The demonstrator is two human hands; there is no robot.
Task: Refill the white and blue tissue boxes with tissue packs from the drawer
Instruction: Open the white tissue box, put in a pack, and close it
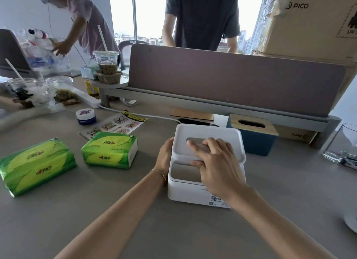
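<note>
The white tissue box (185, 191) stands on the desk in front of me, and its inside looks empty. Its white lid (210, 133) is tilted up at the near edge, shifted toward the back. My right hand (214, 162) grips the lid's near edge, fingers on top by the slot, thumb under. My left hand (165, 154) holds the box's left side. The blue tissue box (255, 142) with a wooden slotted lid stands behind to the right. Two green tissue packs lie at left, a larger one (36, 166) and a smaller one (110, 149).
A grey desk divider (231, 80) runs along the back. A sticker sheet (116, 125), a small jar (86, 116), drink cups and bags clutter the far left. A glass vase (343, 144) stands at right. Two people stand beyond the desk.
</note>
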